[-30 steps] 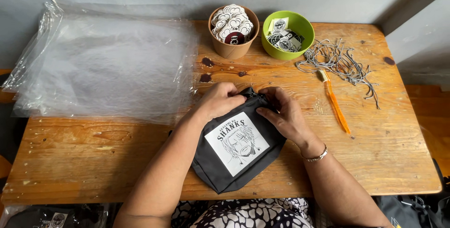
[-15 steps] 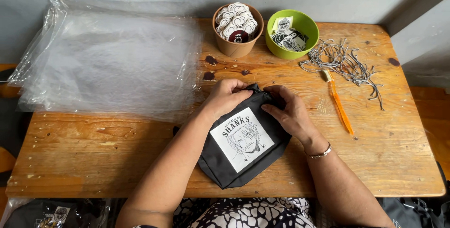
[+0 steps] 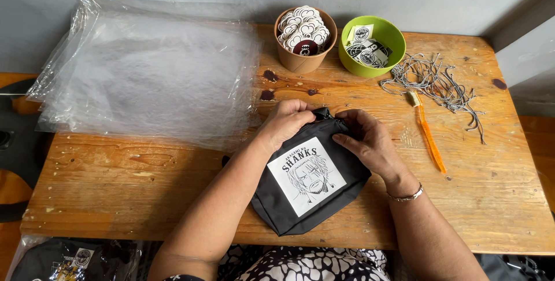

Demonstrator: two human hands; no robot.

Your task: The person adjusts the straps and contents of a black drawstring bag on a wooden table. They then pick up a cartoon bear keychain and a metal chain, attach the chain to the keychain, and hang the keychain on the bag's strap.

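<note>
A black fabric pouch [image 3: 289,211] with a white square patch showing a drawn face lies tilted on the wooden table [image 3: 115,188], near its front edge. My left hand [image 3: 286,122] grips the pouch's top edge on the left. My right hand [image 3: 370,142] pinches the same top edge on the right, fingers curled onto the fabric; a thin bracelet sits on that wrist. Both hands meet at a small bunched bit of black fabric at the top of the pouch.
A stack of clear plastic bags [image 3: 144,73] covers the table's left half. Behind the hands stand a brown cup of round badges [image 3: 303,38] and a green bowl of tags [image 3: 370,47]. At the right lie a tangle of cords [image 3: 439,81] and an orange-handled tool [image 3: 428,133].
The pouch and both hands stay in nearly the same place; the fingers shift slightly along the pouch's top edge. The view has drifted a little.
</note>
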